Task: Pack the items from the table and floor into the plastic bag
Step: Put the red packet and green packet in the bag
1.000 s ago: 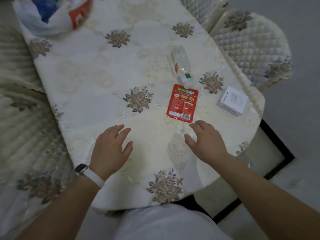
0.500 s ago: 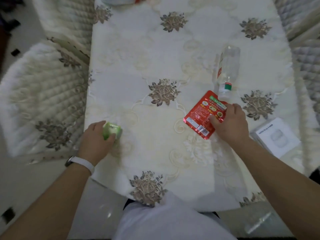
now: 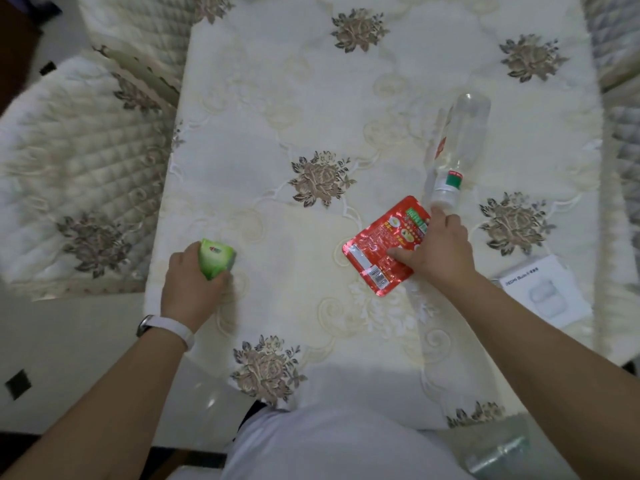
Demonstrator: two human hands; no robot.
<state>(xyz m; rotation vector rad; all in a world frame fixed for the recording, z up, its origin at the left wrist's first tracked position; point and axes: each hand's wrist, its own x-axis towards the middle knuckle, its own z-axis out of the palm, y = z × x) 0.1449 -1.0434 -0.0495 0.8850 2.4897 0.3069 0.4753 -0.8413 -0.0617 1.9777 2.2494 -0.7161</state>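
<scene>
My left hand [image 3: 191, 286] grips a small green packet [image 3: 215, 258] at the table's left edge. A red foil pouch [image 3: 384, 244] lies flat near the middle right, and my right hand [image 3: 438, 251] pinches its right side, thumb on top. Just beyond it a clear plastic bottle [image 3: 460, 140] with a white cap lies on its side. A white box [image 3: 540, 289] sits at the right edge, apart from my hand. The plastic bag is out of view.
The table [image 3: 311, 116] wears a cream floral cloth. Quilted chairs stand at the left [image 3: 76, 161] and at the far right [image 3: 623, 98]. A clear object [image 3: 498, 455] lies on the floor at bottom right.
My view swung left and the bag left the frame. My left hand took hold of the green packet. My right hand reached forward onto the red pouch and closed on its side.
</scene>
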